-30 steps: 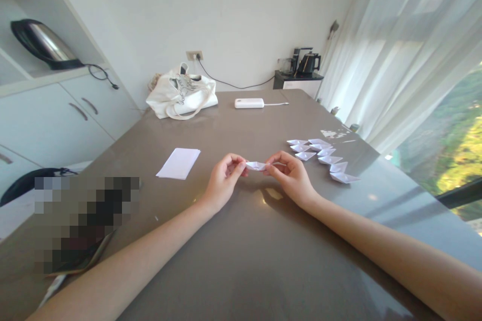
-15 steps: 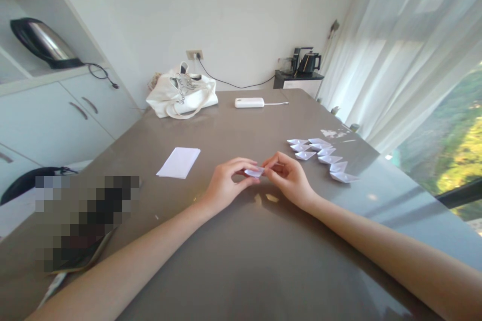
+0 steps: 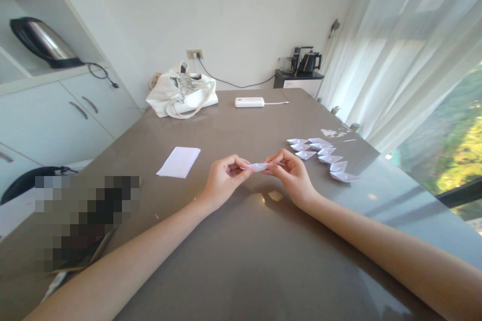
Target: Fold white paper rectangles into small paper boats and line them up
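Note:
A small white paper boat (image 3: 258, 167) is held just above the table between my two hands. My left hand (image 3: 227, 178) pinches its left end between thumb and fingers. At the other end, my right hand (image 3: 289, 174) is closed on the boat's right tip. Several finished-looking paper boats (image 3: 306, 154) stand in two staggered rows to the right of my hands. To the left of my left hand lies a stack of white paper sheets (image 3: 178, 162).
A white power bank (image 3: 249, 102) with a short cable and a white handbag (image 3: 182, 94) rest at the table's far end. Paper scraps (image 3: 331, 133) lie near the right edge. A blurred-out flat object (image 3: 86, 225) is beside my left forearm.
My left hand first shifted its fingers onto the boat's body, then returned to a pinch at its left end. My right hand stayed at the right tip throughout.

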### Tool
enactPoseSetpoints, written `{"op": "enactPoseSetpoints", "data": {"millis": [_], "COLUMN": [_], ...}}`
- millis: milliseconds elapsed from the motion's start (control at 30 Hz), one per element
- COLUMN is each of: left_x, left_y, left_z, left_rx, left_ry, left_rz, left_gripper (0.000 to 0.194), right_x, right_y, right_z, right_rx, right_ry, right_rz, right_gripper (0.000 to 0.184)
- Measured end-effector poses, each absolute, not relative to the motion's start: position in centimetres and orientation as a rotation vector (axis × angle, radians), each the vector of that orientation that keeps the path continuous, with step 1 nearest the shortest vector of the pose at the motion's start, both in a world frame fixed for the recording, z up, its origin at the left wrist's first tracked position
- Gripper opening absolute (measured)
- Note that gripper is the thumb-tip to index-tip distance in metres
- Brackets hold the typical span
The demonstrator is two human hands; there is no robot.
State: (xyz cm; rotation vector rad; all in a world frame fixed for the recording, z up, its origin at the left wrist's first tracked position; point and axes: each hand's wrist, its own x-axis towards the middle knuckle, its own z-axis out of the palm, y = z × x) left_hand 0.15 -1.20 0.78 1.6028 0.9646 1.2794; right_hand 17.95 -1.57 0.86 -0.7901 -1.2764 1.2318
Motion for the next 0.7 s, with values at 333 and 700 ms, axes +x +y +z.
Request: {"op": "enactPoseSetpoints", "data": {"millis": [333, 700], "left_x": [0.19, 0.55], "left_y": [-1.16, -1.36], "left_z": [0.90, 0.79], "left_rx": [1.434, 1.172], "left_ry": [0.959, 0.935], "left_rz": [1.162, 1.096], "left_gripper": [0.028, 0.033], "right_x": [18.54, 18.47], "right_y": [-1.44, -1.57], "right_z": [0.34, 0.53], "right_rx": [-1.032, -1.018], "right_ry": [-1.715, -1.722], "right_rz": [1.175, 1.075], "right_gripper": [0.032, 0.034]}}
